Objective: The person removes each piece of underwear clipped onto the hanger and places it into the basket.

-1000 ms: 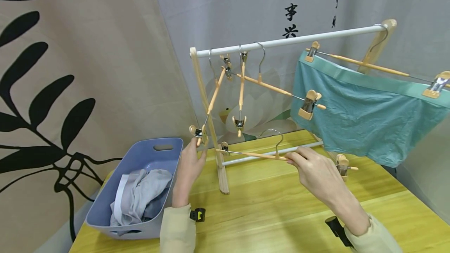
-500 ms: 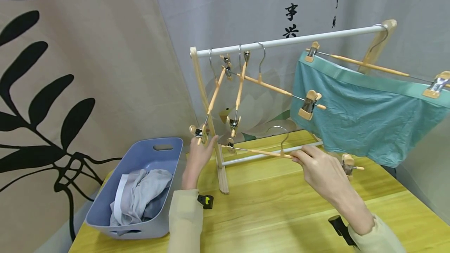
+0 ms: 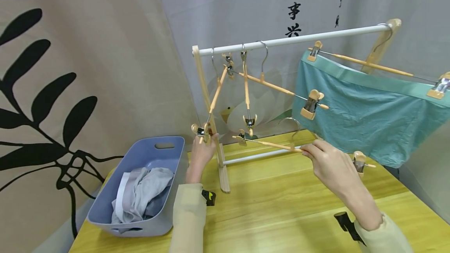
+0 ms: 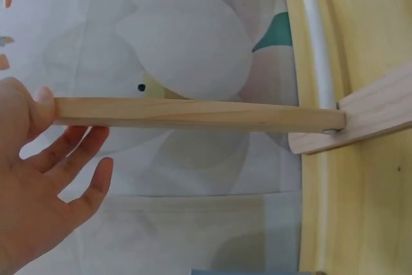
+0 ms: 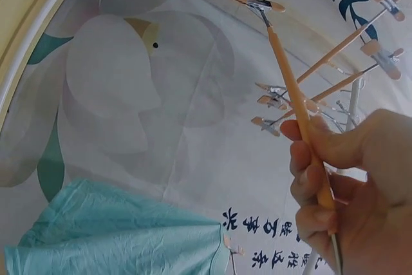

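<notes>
My right hand (image 3: 332, 167) grips the wooden bar of a clip hanger (image 3: 270, 144), its fingers curled round it in the right wrist view. No cloth hangs from that hanger; its metal hook points up and back. At the left end of a small drying rack, my left hand (image 3: 201, 153) holds the wooden upright (image 4: 193, 114) between thumb and fingers. Several bare clip hangers (image 3: 216, 97) hang from the rack's white rail (image 3: 288, 41), one with its clip right by my left hand. Turquoise underpants (image 3: 365, 108) are clipped to a hanger at the right end.
A blue basket (image 3: 95, 216) on the wooden table (image 3: 267, 214) holds grey clothing with a white waistband (image 3: 140, 194). The rack's lower white rod (image 3: 260, 156) runs low above the table. A printed curtain (image 3: 140, 50) stands behind.
My left hand has moved up and right from beside a hanger's clip onto the rack's upright. My right hand has carried its hanger right and slightly up. The middle bare hanger has swung.
</notes>
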`<state>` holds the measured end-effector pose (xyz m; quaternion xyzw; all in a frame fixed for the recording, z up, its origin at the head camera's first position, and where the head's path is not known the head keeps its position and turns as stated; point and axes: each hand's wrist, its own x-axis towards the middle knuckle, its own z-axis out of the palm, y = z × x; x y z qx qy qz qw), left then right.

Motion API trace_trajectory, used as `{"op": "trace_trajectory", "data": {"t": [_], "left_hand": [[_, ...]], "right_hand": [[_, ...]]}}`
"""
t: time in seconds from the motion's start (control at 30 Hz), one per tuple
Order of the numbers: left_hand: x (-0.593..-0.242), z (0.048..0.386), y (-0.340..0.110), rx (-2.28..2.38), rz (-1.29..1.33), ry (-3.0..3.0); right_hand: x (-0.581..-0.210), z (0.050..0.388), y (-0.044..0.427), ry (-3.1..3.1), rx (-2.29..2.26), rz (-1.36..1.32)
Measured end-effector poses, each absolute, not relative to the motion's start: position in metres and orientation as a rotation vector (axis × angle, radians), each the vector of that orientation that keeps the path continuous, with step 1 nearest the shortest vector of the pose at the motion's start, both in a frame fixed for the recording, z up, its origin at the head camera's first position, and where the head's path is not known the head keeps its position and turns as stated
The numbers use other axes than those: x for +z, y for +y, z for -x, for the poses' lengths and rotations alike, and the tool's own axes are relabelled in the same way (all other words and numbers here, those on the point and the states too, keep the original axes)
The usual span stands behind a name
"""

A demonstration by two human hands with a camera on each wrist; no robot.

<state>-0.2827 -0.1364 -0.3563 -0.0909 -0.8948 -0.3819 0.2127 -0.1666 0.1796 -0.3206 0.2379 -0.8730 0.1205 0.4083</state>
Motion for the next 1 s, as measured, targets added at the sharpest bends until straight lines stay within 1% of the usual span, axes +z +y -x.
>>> {"op": "trace_trajectory", "data": {"t": [0.53,1.0], "left_hand": [[-0.360,0.284,-0.133,-1.064,0.174,-2.496],[-0.358,0.283,-0.133,-1.027,0.174,-2.537]], "right_hand": [[-0.306,0.178,0.207,-2.250,0.289,-0.511],[-0.267,0.197,0.231,-2.308,0.255,-0.429]]}}
